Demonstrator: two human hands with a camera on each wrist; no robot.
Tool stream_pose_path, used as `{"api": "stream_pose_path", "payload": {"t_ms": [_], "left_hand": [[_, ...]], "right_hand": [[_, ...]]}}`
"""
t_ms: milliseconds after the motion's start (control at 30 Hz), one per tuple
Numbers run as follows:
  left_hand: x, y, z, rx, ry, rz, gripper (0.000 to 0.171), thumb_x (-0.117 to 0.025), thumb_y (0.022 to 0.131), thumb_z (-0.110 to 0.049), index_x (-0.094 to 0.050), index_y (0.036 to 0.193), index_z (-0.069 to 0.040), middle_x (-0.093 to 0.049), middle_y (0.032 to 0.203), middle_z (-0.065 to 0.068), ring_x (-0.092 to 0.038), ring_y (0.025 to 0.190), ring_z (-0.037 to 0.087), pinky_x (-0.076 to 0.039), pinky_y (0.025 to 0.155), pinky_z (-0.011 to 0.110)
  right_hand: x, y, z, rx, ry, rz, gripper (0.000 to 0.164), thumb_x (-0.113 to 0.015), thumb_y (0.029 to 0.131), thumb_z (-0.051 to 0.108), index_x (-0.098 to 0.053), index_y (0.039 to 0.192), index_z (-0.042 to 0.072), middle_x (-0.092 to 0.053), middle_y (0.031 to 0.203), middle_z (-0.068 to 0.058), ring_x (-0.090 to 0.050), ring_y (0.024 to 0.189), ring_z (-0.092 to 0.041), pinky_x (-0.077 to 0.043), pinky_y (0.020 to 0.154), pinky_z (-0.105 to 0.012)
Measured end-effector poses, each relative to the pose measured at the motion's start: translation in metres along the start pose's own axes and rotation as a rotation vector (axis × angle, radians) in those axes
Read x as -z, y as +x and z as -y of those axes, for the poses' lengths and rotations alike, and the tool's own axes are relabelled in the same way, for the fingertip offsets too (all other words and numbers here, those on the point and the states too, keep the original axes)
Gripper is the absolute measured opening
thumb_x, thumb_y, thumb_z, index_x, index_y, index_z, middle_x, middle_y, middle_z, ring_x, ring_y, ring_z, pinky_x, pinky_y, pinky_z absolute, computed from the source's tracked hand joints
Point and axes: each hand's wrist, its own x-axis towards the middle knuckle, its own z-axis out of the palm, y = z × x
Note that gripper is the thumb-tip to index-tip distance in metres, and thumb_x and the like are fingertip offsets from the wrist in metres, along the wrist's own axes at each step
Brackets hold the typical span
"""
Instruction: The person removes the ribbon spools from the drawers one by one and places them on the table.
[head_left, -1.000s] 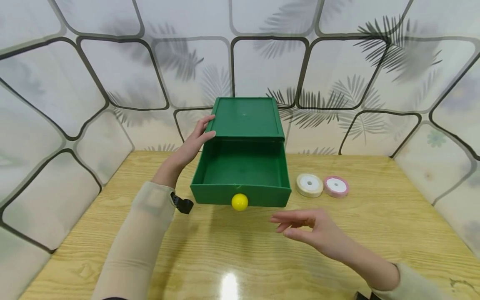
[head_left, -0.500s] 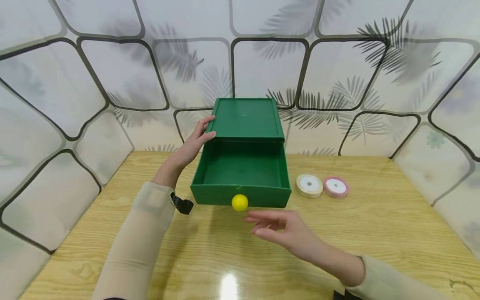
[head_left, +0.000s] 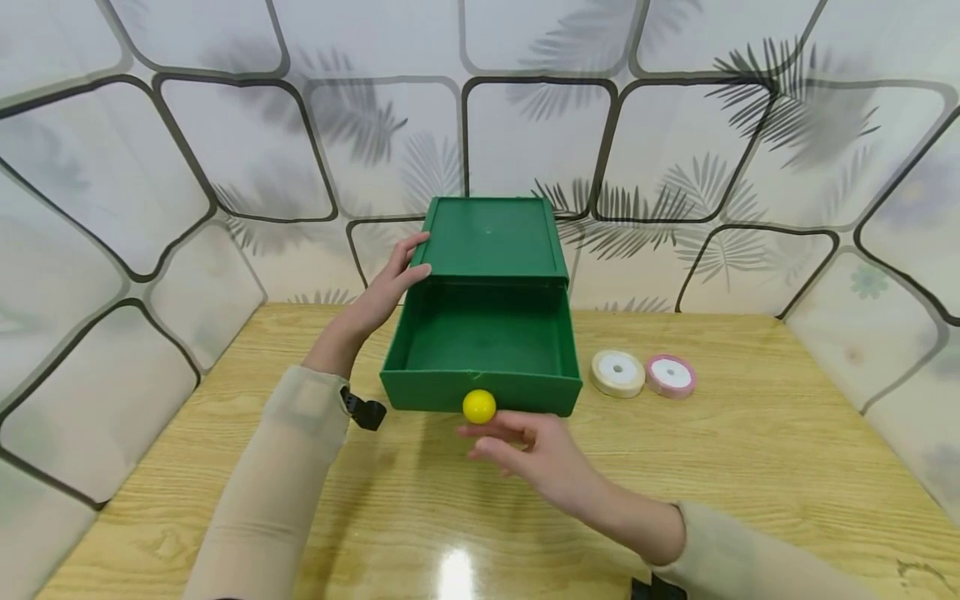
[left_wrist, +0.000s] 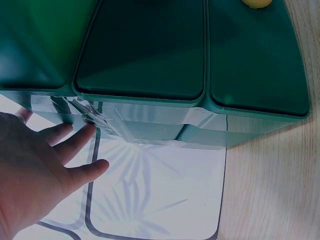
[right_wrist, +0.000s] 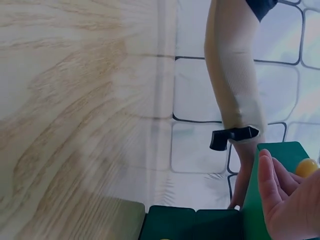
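Observation:
A green drawer cabinet (head_left: 489, 237) stands against the back wall, its top drawer (head_left: 480, 392) pulled out toward me. Nothing lies inside that drawer, and a round yellow knob (head_left: 479, 407) sits on its front. My left hand (head_left: 381, 293) rests along the cabinet's left side near the top; the left wrist view shows its fingers (left_wrist: 75, 145) spread at the taped side wall. My right hand (head_left: 551, 458) is just right of and below the knob, fingers extended and thumb apart. In the right wrist view its fingers (right_wrist: 272, 182) overlap the knob's edge.
Two ribbon rolls, one cream (head_left: 618, 373) and one pink-edged (head_left: 671, 376), lie on the wooden table (head_left: 757, 433) right of the drawer. Patterned cloth walls (head_left: 540, 133) enclose the table at the back and sides. Lower closed drawers (left_wrist: 145, 55) show in the left wrist view.
My right hand has moved left, from right of the drawer front to beside the yellow knob. My left hand and the drawer have stayed put.

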Motion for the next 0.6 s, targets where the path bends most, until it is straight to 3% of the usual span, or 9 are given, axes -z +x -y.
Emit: {"api": "stream_pose_path", "payload": {"t_ms": [367,600], "left_hand": [[0.000,0.000,-0.001,-0.005,-0.001,-0.003,0.064,-0.039,0.102,-0.034,-0.009,0.156,-0.020,-0.012,0.158,0.013,-0.022,0.139,0.035,-0.023,0.108,0.057],[0.001,0.002,0.001,-0.007,-0.015,0.004,0.063,-0.039,0.102,-0.032,-0.009,0.156,-0.020,-0.012,0.158,0.012,-0.021,0.140,0.033,-0.024,0.108,0.056]], "right_hand": [[-0.016,0.009,-0.001,0.004,0.108,-0.182,0.033,-0.058,0.099,0.023,-0.069,0.112,-0.005,-0.072,0.103,-0.014,-0.070,0.082,-0.021,-0.055,0.070,-0.036],[-0.021,0.012,-0.002,0.015,0.175,-0.244,0.032,-0.059,0.099,0.022,-0.069,0.107,-0.008,-0.072,0.098,-0.016,-0.071,0.077,-0.023,-0.056,0.072,-0.035]]}}
